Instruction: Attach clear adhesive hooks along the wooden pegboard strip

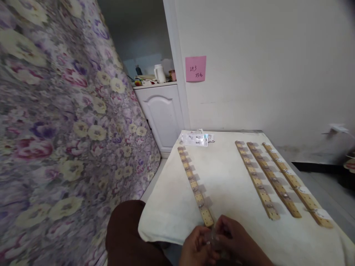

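My left hand (195,246) and my right hand (235,236) meet at the near edge of the table, fingers closed around a small clear plastic piece (212,236). Its exact kind is too small and blurred to make out. Just beyond my fingers lies the near end of a narrow wooden strip (205,215). This strip has drilled holes and carries a row of small clear tabs with metal bits along its length.
Three similar wooden strips, a left one (257,181), a middle one (273,179) and a right one (301,194), lie on the right of the cloth-covered table (169,207). Clear packaging (194,139) rests at the far edge. A floral curtain (69,129) hangs at left.
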The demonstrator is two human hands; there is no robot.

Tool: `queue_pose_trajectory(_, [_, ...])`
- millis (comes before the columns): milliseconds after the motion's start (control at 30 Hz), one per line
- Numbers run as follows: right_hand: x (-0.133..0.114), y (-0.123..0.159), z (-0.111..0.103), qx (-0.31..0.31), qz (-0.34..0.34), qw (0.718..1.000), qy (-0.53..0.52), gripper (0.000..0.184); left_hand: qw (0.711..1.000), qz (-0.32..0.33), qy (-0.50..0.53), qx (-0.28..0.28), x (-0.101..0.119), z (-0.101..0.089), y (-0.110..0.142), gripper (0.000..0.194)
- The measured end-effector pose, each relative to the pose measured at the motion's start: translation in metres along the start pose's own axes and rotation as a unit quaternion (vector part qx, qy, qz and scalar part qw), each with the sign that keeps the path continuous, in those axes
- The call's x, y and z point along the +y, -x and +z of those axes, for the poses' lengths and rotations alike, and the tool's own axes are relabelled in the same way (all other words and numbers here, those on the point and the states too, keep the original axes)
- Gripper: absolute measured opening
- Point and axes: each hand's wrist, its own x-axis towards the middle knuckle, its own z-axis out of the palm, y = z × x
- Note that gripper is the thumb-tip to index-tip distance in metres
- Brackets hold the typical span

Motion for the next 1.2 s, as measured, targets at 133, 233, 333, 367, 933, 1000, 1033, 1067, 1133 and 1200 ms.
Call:
queue_pose_trajectory(133, [-0.002, 0.0, 0.0, 0.008, 0.004, 1.0, -0.019, 0.005, 1.0, 0.016, -0.01, 0.005, 0.002, 0.002, 0.0, 0.063])
queue_pose_trajectory(233, [-0.004, -0.004, 0.0, 0.035, -0.007, 0.999, -0.012, 0.004, 0.999, 0.04, -0.028, 0.01, 0.007, -0.002, 0.003, 0.051])
queue_pose_trajectory(333, [-0.005, -0.01, 0.0, 0.036, 0.0, 0.999, -0.027, 0.01, 0.995, 0.07, -0.057, 0.036, 0.012, -0.006, 0.001, 0.042])
queue_pose_trajectory(367, [-0.005, -0.012, 0.0, 0.035, 0.007, 0.999, -0.034, 0.011, 0.994, 0.077, -0.069, 0.041, 0.013, -0.008, -0.001, 0.04])
queue_pose_trajectory(933, [0.005, -0.027, 0.005, 0.089, 0.02, 0.996, 0.0, 0.009, 0.984, 0.081, -0.134, 0.082, 0.016, -0.011, -0.02, 0.015])
queue_pose_trajectory(1000, [0.006, -0.027, 0.005, 0.093, 0.019, 0.995, -0.004, 0.009, 0.985, 0.072, -0.136, 0.084, 0.016, -0.011, -0.022, 0.017])
queue_pose_trajectory(1033, [0.007, -0.028, 0.005, 0.095, 0.02, 0.995, -0.007, 0.009, 0.985, 0.065, -0.137, 0.083, 0.017, -0.011, -0.023, 0.017])
queue_pose_trajectory(1067, [0.007, -0.028, 0.005, 0.098, 0.019, 0.995, -0.01, 0.009, 0.985, 0.058, -0.139, 0.08, 0.018, -0.011, -0.023, 0.017])
queue_pose_trajectory(1133, [0.008, -0.028, 0.005, 0.103, 0.019, 0.994, -0.014, 0.009, 0.985, 0.047, -0.15, 0.07, 0.02, -0.011, -0.023, 0.016])
queue_pose_trajectory(1200, [0.009, -0.028, 0.005, 0.106, 0.016, 0.994, -0.012, 0.009, 0.984, 0.045, -0.163, 0.057, 0.022, -0.012, -0.023, 0.014])
